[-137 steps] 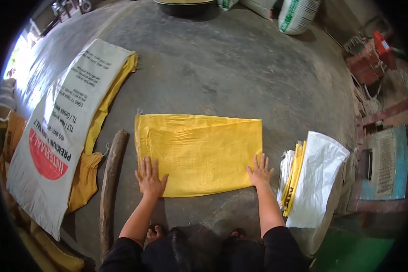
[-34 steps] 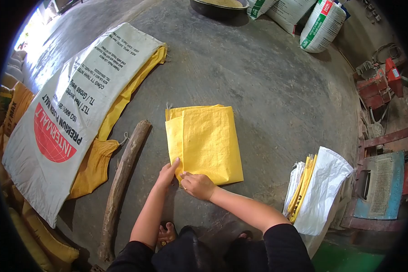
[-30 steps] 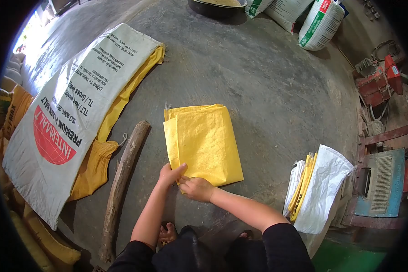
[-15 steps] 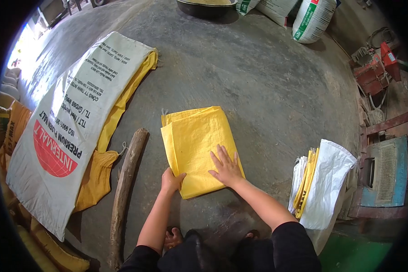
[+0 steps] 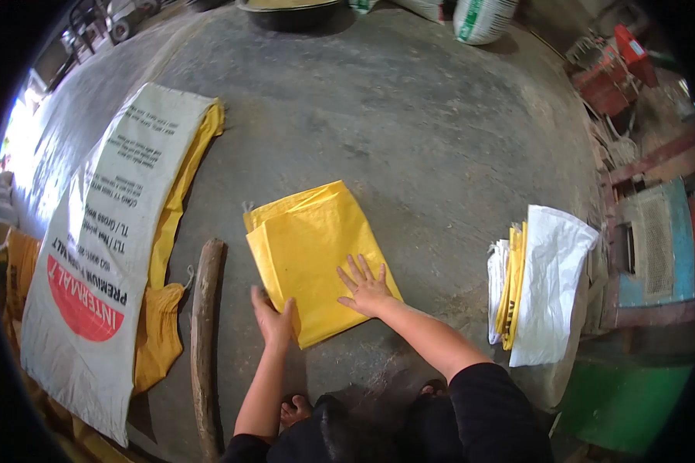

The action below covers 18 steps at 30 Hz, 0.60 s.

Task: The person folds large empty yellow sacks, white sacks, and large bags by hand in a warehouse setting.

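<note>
A folded yellow woven sack lies flat on the concrete floor in front of me. My right hand rests on its right part, palm down with fingers spread. At the sack's lower left edge is my left hand, its thumb and fingers apart along the side. Neither hand is gripping anything. To the left, a big white printed sack lies with a yellow sack showing from under its right side. A wooden stick lies between that pile and my left arm.
Folded white and yellow sacks lie on the right. A black basin and filled white bags stand at the far side. Red machinery, a blue metal panel and a green surface line the right edge.
My left hand has loosened, its fingers now lifted and spread at the sack's edge. My right hand stays flat on the sack. The whole view has shifted and turned slightly.
</note>
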### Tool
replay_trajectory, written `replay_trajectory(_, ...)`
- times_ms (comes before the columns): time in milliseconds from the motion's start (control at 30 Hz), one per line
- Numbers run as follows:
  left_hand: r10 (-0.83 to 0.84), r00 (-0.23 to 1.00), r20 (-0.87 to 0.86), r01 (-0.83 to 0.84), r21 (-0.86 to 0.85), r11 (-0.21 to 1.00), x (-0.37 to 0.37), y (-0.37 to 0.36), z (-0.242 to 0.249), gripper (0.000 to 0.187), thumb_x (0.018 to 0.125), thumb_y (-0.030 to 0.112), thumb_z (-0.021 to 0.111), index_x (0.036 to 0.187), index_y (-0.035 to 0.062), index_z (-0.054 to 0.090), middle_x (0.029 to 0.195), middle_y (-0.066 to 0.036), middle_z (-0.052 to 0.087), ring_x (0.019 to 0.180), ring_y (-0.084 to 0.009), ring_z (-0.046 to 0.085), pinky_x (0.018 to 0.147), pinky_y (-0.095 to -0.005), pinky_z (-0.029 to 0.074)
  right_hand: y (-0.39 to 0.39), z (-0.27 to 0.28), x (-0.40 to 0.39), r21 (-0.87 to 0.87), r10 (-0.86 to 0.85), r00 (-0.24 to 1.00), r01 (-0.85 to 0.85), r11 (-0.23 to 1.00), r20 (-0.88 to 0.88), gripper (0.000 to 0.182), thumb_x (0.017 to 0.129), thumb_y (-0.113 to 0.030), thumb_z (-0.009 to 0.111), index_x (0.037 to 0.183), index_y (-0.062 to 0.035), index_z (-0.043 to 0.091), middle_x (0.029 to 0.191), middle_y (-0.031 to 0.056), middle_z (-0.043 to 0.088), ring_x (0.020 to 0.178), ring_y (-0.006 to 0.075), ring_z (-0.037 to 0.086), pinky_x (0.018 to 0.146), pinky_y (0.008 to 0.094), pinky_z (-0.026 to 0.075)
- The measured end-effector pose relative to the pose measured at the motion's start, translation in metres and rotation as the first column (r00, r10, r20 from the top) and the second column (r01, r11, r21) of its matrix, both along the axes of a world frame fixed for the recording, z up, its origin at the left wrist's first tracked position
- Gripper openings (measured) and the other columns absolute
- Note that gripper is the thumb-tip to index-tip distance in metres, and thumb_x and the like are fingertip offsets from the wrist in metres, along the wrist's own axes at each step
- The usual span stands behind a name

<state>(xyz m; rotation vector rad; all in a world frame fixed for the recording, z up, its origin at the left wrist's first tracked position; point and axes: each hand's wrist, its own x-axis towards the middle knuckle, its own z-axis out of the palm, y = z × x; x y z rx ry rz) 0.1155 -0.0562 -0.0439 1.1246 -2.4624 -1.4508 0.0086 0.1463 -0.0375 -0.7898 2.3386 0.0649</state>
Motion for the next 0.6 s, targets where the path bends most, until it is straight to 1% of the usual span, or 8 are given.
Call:
replay_trajectory(33,-0.021,0.984,-0.18,-0.042,-0.338,0.94,-0.001,0.007,0.007,0.066,0.072,0.016,0.072,0.129,-0.0007,0.043,0.134,-0.023,0.038,0.125,-0.0368,0.037,0.1,-0.0436,0.034,0.002,0.002,-0.001,-0.018,-0.002,1.0,0.002,1.0,-0.001,0.071,0.09,-0.059,0.032,0.146,-0.0227,0.009,0.152,0.0088,-0.005,0.14,0.0282,-0.007,0.104,0.0647,0.008)
replay_trajectory(67,-0.047,0.982,-0.185,-0.017,-0.33,0.944,-0.003,0.012,0.014,0.066,0.072,0.016,0.072,0.129,-0.0007,0.043,0.134,-0.023,0.038,0.125,-0.0368,0.037,0.1,-0.0436,0.034,0.003,0.003,0.001,-0.057,-0.022,1.0,0.021,0.998,-0.022,0.07,0.089,-0.058,0.035,0.146,-0.0219,0.014,0.152,0.0094,-0.002,0.14,0.0286,-0.003,0.105,0.064,0.009)
replay_trajectory(133,-0.387,0.91,-0.149,0.228,-0.6,0.767,-0.002,0.019,0.027,0.071,0.071,0.019,0.071,0.132,0.0018,0.04,0.144,-0.023,0.022,0.134,-0.0424,0.017,0.105,-0.0512,0.023,0.007,0.001,0.004,-0.108,-0.066,0.997,0.061,0.992,-0.041,0.069,0.089,-0.056,0.037,0.145,-0.0209,0.016,0.152,0.0096,-0.001,0.14,0.0284,-0.002,0.105,0.063,0.01)
replay_trajectory(167,-0.401,0.903,-0.15,0.24,-0.599,0.764,-0.004,0.026,0.031,0.071,0.071,0.019,0.071,0.132,0.0018,0.04,0.144,-0.023,0.022,0.134,-0.0424,0.017,0.105,-0.0512,0.023,0.009,-0.002,0.005,-0.167,-0.079,0.995,0.068,0.984,-0.06,0.069,0.089,-0.055,0.038,0.145,-0.02,0.018,0.152,0.0099,0.001,0.14,0.0281,0.0,0.106,0.0619,0.011)
replay_trajectory(233,-0.648,0.753,0.109,0.589,-0.551,0.591,-0.006,0.044,0.038,0.075,0.075,0.026,0.067,0.136,0.0011,0.033,0.145,-0.025,0.019,0.135,-0.0416,0.016,0.107,-0.0524,0.021,0.013,-0.005,0.01,-0.226,-0.092,0.991,0.068,0.972,-0.097,0.066,0.09,-0.052,0.04,0.144,-0.0184,0.022,0.152,0.0104,0.003,0.14,0.0264,0.003,0.107,0.0589,0.012)
replay_trajectory(267,-0.683,0.693,0.232,0.688,-0.496,0.53,-0.005,0.05,0.029,0.074,0.078,0.035,0.063,0.139,0.0076,0.032,0.146,-0.023,0.019,0.136,-0.0405,0.017,0.105,-0.0554,0.02,0.016,-0.005,0.011,-0.247,-0.058,0.993,0.03,0.969,-0.106,0.066,0.09,-0.052,0.04,0.144,-0.0183,0.022,0.152,0.0101,0.004,0.14,0.0247,0.004,0.108,0.0577,0.012)
replay_trajectory(367,-0.709,0.603,0.366,0.779,-0.462,0.424,0.004,0.052,-0.006,0.07,0.08,0.043,0.058,0.139,0.0134,0.033,0.146,-0.021,0.02,0.136,-0.0392,0.017,0.104,-0.0588,0.019,0.031,-0.019,0.014,-0.279,0.037,0.988,-0.077,0.957,-0.148,0.065,0.09,-0.052,0.039,0.144,-0.0189,0.022,0.152,0.0089,0.007,0.14,0.0221,0.006,0.109,0.0557,0.012)
replay_trajectory(600,-0.704,0.611,0.362,0.765,-0.499,0.407,0.003,0.053,-0.012,0.07,0.082,0.047,0.053,0.141,0.0154,0.031,0.147,-0.02,0.018,0.137,-0.0375,0.015,0.104,-0.059,0.016,0.045,-0.034,0.001,-0.253,0.188,0.942,-0.261,0.932,-0.278,0.065,0.09,-0.052,0.04,0.144,-0.0218,0.02,0.152,0.0048,0.012,0.14,0.0204,0.01,0.109,0.0543,0.014)
